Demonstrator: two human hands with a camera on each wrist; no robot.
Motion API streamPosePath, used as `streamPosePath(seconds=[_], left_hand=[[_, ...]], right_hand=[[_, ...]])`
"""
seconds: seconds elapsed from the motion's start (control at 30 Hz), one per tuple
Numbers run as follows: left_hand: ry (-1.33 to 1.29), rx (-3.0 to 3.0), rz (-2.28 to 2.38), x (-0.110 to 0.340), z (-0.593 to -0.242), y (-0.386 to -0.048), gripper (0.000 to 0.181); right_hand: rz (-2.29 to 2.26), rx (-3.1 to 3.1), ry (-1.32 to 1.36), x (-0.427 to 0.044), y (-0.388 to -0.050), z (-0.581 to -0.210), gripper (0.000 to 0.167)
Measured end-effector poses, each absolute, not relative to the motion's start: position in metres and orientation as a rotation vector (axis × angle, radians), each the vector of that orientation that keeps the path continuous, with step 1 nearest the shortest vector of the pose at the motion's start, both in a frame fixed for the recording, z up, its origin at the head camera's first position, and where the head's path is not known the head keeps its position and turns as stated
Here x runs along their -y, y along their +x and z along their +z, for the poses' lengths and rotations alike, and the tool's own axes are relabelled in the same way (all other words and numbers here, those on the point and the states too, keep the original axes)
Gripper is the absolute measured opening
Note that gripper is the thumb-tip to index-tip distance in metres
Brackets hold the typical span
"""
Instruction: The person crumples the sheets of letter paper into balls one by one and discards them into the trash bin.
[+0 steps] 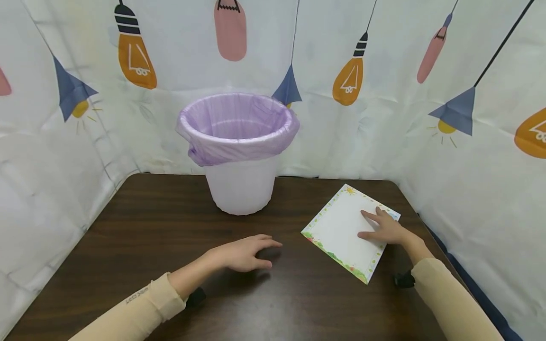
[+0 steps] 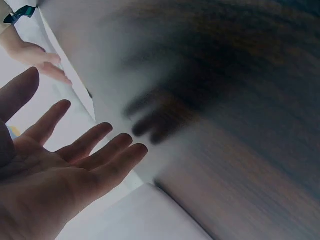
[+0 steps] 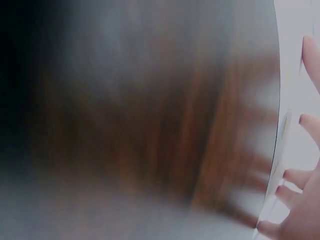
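Note:
A square white sheet or pad (image 1: 341, 232) with a printed border of leaves, flowers and a sun lies turned at an angle on the right part of the dark wooden table (image 1: 141, 237). Spread fingers of the right hand (image 1: 384, 228) rest on its right part; in the right wrist view the same hand (image 3: 300, 200) shows at the right edge, fingers apart. Left of the sheet, the left hand (image 1: 245, 253) hovers over the table, holding nothing. Its fingers are spread and relaxed in the left wrist view, the hand (image 2: 65, 170) casting a shadow on the wood.
A white bin (image 1: 243, 187) lined with a purple bag (image 1: 239, 147) stands at the back of the table, left of the sheet. Behind and at both sides hangs a white curtain (image 1: 384, 142) printed with lamps, bulbs and pencils.

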State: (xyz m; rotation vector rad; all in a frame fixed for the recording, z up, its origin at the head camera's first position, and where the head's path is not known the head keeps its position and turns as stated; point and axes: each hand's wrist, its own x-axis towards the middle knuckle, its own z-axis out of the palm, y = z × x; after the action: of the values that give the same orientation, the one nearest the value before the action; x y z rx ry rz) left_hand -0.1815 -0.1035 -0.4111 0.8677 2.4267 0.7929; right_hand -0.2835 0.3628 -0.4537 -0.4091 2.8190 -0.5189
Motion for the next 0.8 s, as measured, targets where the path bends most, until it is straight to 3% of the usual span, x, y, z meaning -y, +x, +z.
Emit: streamPosePath(seconds=[0.23,0.8], left_hand=[[0.851,-2.419,0.828,0.099,-0.416,-0.184,0.067],[0.795,-2.455,0.809,0.098,-0.419,-0.187,0.061]], right_hand=[[-0.352,-2.915,-0.451,-0.339,-0.275,-0.45,0.086],[-0.432,-2.896,-0.697,-0.291,-0.273,-0.454,0.07]])
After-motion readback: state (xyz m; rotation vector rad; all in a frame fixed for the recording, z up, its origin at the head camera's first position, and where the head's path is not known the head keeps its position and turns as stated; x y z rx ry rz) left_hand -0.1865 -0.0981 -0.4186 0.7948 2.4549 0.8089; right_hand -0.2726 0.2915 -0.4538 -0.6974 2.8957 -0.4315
